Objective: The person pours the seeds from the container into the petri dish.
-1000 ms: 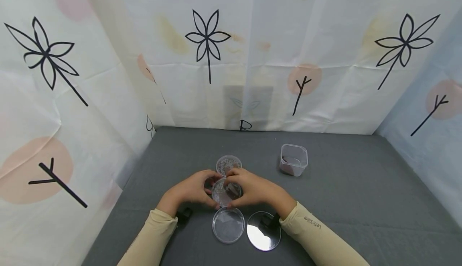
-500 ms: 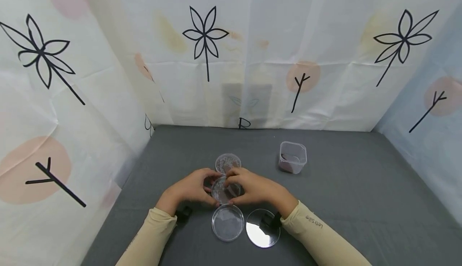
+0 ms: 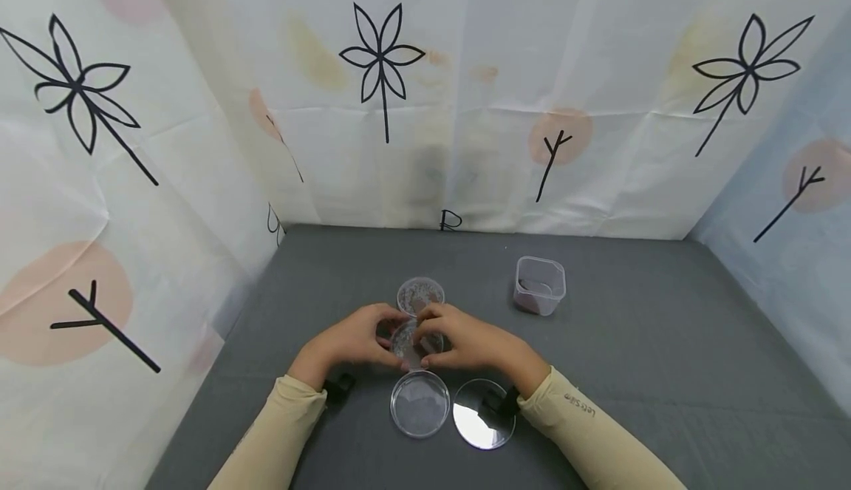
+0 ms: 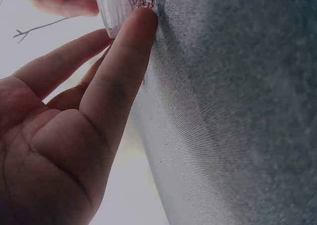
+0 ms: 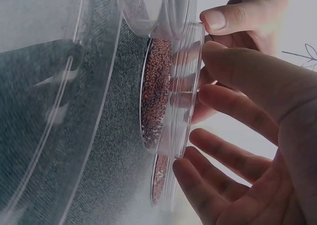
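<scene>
In the head view a clear round petri dish [image 3: 404, 338] stands between my two hands. The right wrist view shows its reddish-brown granules [image 5: 157, 93] beneath a transparent lid [image 5: 194, 76]. My left hand [image 3: 362, 336] holds the dish's left side, thumb at the near edge and fingers at the far edge. From the right, my right hand [image 3: 470, 338] curves over the lid, thumb and fingertips at its rim. Another petri dish [image 3: 421, 293] with similar contents sits right behind. In the left wrist view the left thumb [image 4: 131, 46] presses against the dish wall.
Close in front lies a clear empty dish [image 3: 419, 405], with a shiny clear disc [image 3: 484, 416] to its right under the right wrist. A square plastic box [image 3: 540, 287] with some dark contents stands farther back. Patterned cloth [image 3: 465, 179] walls the grey table [image 3: 638, 342] behind and at the sides.
The head view has shifted slightly, so the table things sit a little higher in it. Both hands stay at the same dish, with only small finger movements.
</scene>
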Available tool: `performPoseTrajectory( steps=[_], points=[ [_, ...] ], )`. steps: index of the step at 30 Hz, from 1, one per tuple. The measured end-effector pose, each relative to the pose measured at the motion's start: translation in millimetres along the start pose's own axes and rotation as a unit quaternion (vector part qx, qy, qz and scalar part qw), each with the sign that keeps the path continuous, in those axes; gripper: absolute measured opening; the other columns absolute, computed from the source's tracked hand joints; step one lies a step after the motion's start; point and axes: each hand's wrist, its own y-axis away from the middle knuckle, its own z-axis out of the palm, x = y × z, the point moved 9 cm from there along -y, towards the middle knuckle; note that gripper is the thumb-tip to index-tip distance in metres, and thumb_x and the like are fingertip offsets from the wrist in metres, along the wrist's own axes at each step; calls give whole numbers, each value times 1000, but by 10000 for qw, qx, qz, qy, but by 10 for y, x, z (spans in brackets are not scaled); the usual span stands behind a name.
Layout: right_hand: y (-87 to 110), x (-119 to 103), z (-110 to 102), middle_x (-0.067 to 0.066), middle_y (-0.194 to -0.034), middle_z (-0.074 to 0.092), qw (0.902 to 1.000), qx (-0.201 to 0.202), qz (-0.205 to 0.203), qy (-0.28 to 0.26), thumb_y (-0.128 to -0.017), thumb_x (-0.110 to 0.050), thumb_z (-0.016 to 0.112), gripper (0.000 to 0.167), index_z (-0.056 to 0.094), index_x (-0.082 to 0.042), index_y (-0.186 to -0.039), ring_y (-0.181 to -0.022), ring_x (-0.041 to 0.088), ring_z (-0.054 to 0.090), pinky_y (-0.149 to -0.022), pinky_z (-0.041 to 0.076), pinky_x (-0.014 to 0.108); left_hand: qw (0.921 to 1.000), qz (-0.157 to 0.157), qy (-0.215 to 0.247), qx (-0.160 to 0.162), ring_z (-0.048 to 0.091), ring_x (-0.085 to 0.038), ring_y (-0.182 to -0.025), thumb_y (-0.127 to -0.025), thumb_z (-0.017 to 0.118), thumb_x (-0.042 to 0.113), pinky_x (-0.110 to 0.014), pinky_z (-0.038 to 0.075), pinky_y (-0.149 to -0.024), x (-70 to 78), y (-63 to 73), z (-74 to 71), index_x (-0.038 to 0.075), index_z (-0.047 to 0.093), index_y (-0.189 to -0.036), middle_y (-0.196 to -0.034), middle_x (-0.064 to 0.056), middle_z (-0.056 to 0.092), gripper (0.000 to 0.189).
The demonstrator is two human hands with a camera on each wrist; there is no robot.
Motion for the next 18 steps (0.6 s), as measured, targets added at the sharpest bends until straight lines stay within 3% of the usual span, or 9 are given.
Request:
performPoseTrajectory(
  steps=[4,18],
  points=[
    [17,30,-3,16,-142,59,9999,9,167,5,-96,-22,81,31,74,-10,-124,-129,30,57,-108,54,48,10000,12,2,98,63,-31,-121,-79,96,20,-36,64,-98,-7,-15,9,-2,59,-147,-134,-18,61,81],
    [188,19,23,17,-143,58,9998,-45,160,-53,-96,-22,82,33,73,-8,-125,-129,32,58,-106,56,48,9995,-96,-94,286,64,-32,-123,-78,97,20,-42,62,-102,66,57,163,-2,57,-148,-135,-18,61,83]
  ],
)
